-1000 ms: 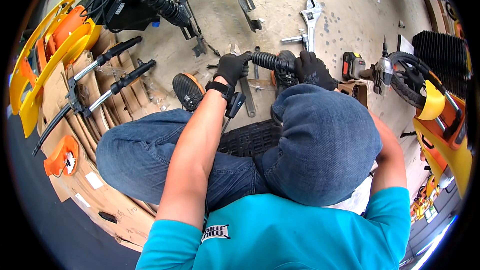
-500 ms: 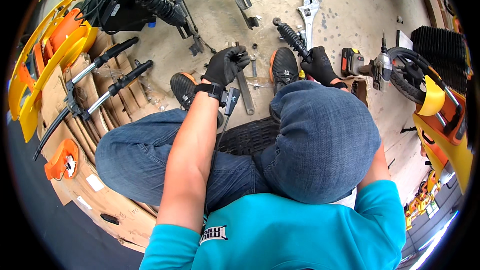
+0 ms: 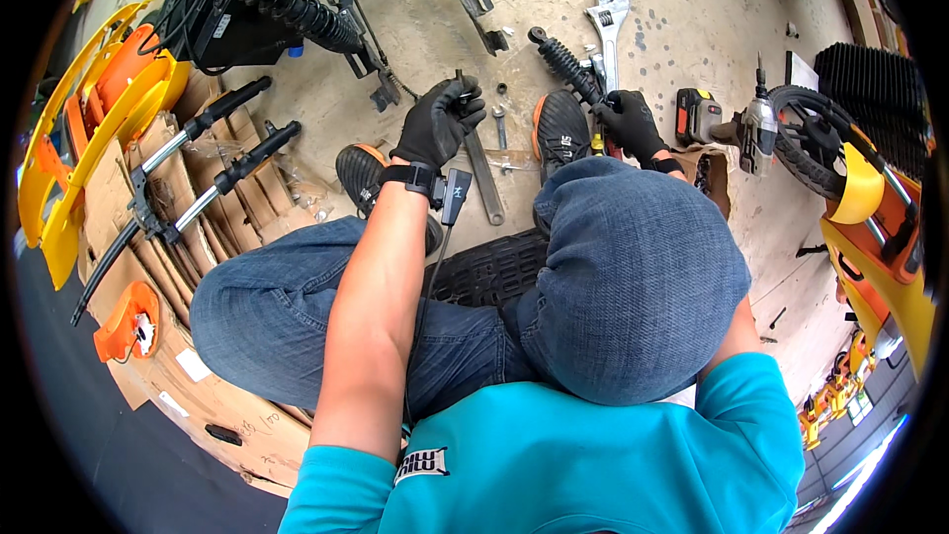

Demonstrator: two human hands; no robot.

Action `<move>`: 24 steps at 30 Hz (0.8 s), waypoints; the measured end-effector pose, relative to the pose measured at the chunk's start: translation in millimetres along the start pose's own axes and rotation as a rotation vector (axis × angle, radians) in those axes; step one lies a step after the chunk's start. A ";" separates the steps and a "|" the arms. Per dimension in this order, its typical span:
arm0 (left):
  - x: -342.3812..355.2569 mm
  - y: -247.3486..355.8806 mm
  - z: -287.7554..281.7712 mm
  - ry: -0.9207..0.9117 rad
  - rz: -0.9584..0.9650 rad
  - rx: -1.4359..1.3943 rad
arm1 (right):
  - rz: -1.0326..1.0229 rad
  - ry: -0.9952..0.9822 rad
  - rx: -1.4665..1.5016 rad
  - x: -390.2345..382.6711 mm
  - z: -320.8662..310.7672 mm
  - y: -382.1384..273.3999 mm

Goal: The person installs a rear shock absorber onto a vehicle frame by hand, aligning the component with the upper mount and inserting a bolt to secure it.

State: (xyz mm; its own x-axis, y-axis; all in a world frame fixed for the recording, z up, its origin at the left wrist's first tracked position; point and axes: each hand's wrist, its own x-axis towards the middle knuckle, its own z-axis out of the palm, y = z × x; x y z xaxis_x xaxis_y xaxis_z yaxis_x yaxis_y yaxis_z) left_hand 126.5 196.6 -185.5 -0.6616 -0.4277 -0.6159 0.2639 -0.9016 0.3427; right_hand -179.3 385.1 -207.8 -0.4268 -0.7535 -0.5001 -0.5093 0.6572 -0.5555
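Observation:
My left hand [image 3: 443, 121], in a black glove, is raised above the floor before my left shoe. Its fingers are pinched together; a small dark end shows at the fingertips, too small to name. Below it lies a long spanner [image 3: 482, 178], its upper part hidden by the hand. My right hand [image 3: 633, 126], also gloved, is closed around the lower end of a black shock absorber [image 3: 565, 65], which slants up to the left with its eye end away from me. A large adjustable wrench [image 3: 610, 35] lies just beyond that hand, and a smaller spanner [image 3: 500, 127] lies between my hands.
A cordless impact driver [image 3: 757, 129] and its battery [image 3: 696, 117] are at the right, before a scooter wheel [image 3: 803, 143]. A frame with a coil spring [image 3: 297, 8] stands far left. Fork tubes [image 3: 208, 198] lie on cardboard [image 3: 247, 425]. A black grated mat [image 3: 492, 269] is between my legs.
My right hand and the shock absorber have shifted slightly; the shock absorber's far end is now farther left and away. My left hand has turned and moved a little left, fingers still pinched.

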 end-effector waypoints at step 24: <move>-14.7 -9.5 0.5 0.333 -0.091 0.595 | -0.455 -0.029 -0.321 49.5 96.0 -127.3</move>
State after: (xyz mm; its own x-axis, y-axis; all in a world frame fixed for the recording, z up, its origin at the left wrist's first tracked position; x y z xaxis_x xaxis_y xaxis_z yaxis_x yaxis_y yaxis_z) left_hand 133.3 211.6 -179.3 -0.3870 -0.4346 -0.8133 -0.2762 -0.7868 0.5519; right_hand -63.9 265.8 -225.6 -0.0919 -0.9562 -0.2777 -0.8417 0.2237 -0.4915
